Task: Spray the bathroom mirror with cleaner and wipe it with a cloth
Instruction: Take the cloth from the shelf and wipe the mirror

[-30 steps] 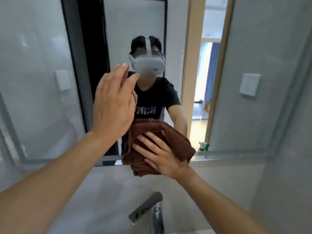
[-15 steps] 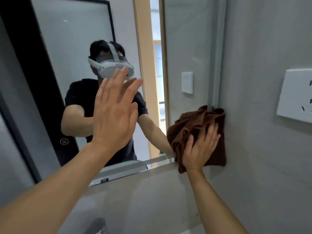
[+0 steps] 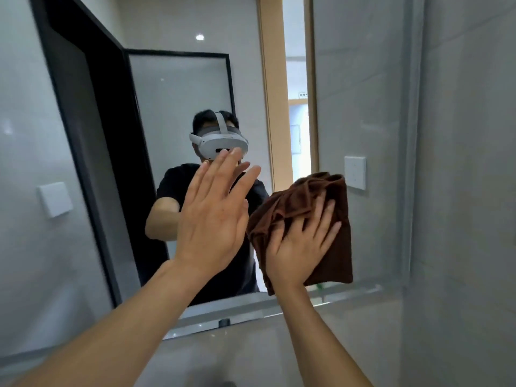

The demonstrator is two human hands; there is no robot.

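A brown cloth [image 3: 315,210] is pressed flat against the mirror [image 3: 363,107] by the right hand [image 3: 300,244], near the lower right part of the glass, just above the bottom edge. The fingers [image 3: 325,212] of this hand are spread apart over the bunched fabric — laid on it, not curled round it. The left hand [image 3: 215,216] is held upright beside the cloth, palm toward the glass, its fingers straight and slightly parted, nothing gripped; contact with the glass cannot be told. A person in a dark shirt and a white headset [image 3: 220,142] is reflected — also a wall switch [image 3: 354,173] just above the cloth.
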